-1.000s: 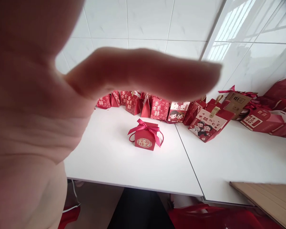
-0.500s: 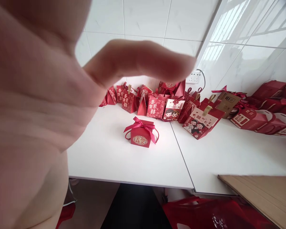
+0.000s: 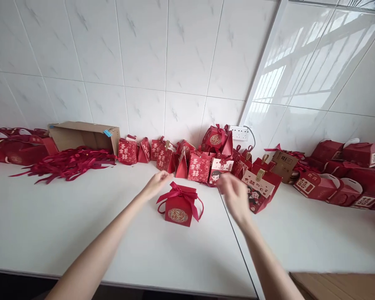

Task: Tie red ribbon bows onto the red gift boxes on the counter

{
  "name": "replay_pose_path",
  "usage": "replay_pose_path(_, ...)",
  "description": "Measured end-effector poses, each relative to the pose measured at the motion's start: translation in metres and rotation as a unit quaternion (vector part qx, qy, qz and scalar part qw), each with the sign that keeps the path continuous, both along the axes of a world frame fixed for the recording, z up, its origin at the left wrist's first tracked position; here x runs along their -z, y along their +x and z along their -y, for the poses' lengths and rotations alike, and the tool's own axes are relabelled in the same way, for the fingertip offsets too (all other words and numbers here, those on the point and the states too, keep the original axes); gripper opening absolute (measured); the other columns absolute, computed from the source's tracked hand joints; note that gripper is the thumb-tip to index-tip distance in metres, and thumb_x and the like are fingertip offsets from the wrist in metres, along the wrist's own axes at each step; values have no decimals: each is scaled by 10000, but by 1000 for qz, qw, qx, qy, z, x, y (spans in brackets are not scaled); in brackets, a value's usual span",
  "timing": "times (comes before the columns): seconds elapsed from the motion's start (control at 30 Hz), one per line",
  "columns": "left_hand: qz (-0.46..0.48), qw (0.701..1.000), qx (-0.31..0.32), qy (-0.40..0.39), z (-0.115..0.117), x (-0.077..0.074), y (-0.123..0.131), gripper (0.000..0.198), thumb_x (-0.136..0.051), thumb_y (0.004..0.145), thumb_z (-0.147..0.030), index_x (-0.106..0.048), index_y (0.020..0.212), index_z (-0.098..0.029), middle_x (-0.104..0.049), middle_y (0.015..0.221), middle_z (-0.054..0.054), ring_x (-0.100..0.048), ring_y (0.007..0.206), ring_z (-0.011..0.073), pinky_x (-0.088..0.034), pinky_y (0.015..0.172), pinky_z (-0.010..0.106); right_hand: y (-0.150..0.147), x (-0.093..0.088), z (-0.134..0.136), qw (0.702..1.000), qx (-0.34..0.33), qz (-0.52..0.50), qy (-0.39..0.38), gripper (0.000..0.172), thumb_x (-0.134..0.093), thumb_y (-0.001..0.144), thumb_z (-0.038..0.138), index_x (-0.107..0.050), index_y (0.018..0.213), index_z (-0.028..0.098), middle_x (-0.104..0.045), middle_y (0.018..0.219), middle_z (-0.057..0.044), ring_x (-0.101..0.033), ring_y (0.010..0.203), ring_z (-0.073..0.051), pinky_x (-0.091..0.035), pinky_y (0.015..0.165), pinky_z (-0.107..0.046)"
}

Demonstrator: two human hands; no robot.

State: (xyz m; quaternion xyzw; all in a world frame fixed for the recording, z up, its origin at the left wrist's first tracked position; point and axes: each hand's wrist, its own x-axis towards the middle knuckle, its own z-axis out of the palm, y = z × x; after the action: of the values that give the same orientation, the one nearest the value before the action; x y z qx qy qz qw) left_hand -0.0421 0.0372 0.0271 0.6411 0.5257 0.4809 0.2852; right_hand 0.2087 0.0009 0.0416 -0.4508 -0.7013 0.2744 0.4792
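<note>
Small red gift box [image 3: 178, 210] w/ a ribbon bow sat alone on the white table [image 3: 81, 233], close to the seam btwn the two tabletops and well in front of the stock along the wall. It was prob. set apart like that so a hand could come in from either side w/o knocking anything.

L hand [image 3: 158, 183] was at the box's back-left corner, just beside the bow. Its fingers were loosely open, slightly curled, holding nothing; couldn't tell if they touched the ribbon. R hand [image 3: 234, 195] was off to the box's right, apart from it and motion-blurred, fingers spread, nothing in them.

Row of small red bags [image 3: 171, 156] stood upright vs. the tiled wall, printed faces out. Loose red ribbons [image 3: 68, 163] lay heaped at left, just in front of a cardboard carton [image 3: 84, 135] lying on its side. Bigger red boxes [image 3: 340, 183] were piled at right, out of the hands' way.
</note>
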Motion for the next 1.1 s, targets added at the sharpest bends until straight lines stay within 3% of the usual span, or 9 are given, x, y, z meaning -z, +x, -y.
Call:
replay_pose_path(0.07,5,1000,-6,-16,0,17,-1,387,-474,757,-552,-422,598,-202,-354,499,-66,-360,485,110,-300,505,248,-15,15,-11,1000,-14,27,-6,431,-444,895,510,-517,640,170,-478,588,8,-436,564,-131,-347,546,-282)
replay_pose_path(0.13,9,999,8,-31,5,25,-1,413,-437,777,-577,-389,603,-206,-318,503,-72,-326,469,103,-275,487,244,-27,32,-20,997,-47,54,-22,471,-490,845,551,-413,546,194,-393,507,32,-347,504,-113,-280,508,-281)
replay_pose_path(0.23,15,997,51,-57,12,31,4,393,-471,782,-564,-431,657,-194,-395,561,-56,-379,513,106,-308,509,240,-37,56,-26,994,-76,55,-63,486,-443,843,600,-367,567,206,-372,523,43,-332,505,-106,-283,497,-264)
replay_pose_path(0.33,33,995,71,-63,16,37,10,355,-500,795,-524,-422,691,-194,-439,633,-40,-420,581,112,-339,543,235,-39,69,-25,987,-92,-4,-133,502,-396,828,669,-382,617,213,-385,550,46,-362,500,-109,-316,483,-252)
replay_pose_path(0.43,39,996,50,-58,21,40,17,340,-498,813,-468,-353,663,-200,-365,621,-49,-366,570,100,-304,521,224,-37,71,-22,976,-116,-58,-177,508,-429,804,688,-400,621,215,-419,568,42,-391,488,-107,-336,467,-247)
replay_pose_path(0.6,60,992,60,-91,32,37,24,311,-489,796,-402,-320,632,-198,-314,595,-51,-316,548,91,-264,498,226,-29,65,-14,974,-123,-77,-175,499,-466,803,668,-420,615,208,-458,597,29,-442,543,-115,-377,517,-249)
replay_pose_path(0.8,114,977,95,-152,40,33,26,325,-505,726,-346,-277,552,-194,-270,522,-58,-244,481,68,-178,467,231,-24,62,-7,969,-135,-65,-196,490,-529,796,624,-369,597,206,-404,553,55,-356,505,-87,-294,490,-229)
replay_pose_path(0.93,134,976,64,-157,43,31,28,358,-525,757,-408,-331,551,-189,-318,529,-53,-308,482,76,-223,469,226,-23,63,-8,967,-159,-69,-186,478,-499,831,603,-376,604,201,-389,571,54,-341,520,-86,-288,501,-228)
replay_pose_path(1.1,141,970,80,-181,43,31,24,319,-556,769,-437,-479,616,-168,-445,592,-34,-423,548,105,-312,517,230,-19,64,-13,960,-180,-124,-172,456,-517,842,571,-432,611,187,-413,621,39,-372,568,-95,-317,559,-237)
